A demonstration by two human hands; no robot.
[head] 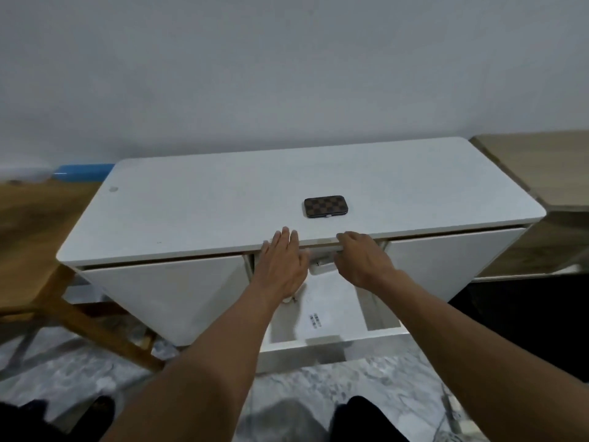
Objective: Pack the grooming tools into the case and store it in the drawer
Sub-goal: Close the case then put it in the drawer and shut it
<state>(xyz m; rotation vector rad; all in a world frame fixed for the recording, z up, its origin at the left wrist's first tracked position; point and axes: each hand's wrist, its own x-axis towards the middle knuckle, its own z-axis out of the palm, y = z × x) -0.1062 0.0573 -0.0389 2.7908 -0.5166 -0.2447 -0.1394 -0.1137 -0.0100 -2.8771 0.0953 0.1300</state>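
A small brown checkered case (325,206) lies closed on the white cabinet top (204,205), right of the middle and near the front edge. Below it the middle drawer (331,344) stands pulled out, with papers and a small white object inside. My left hand (282,266) reaches over the open drawer, fingers straight, fingertips touching the front edge of the top. My right hand (360,260) is beside it with its fingers curled at that front edge; what they hold is hidden. Both hands are just in front of the case, apart from it.
Closed white drawer fronts (165,291) flank the open drawer on both sides. A wooden chair or bench (47,250) stands at the left, a light wooden unit (541,173) at the right. A marbled floor (63,371) lies below, a plain wall behind.
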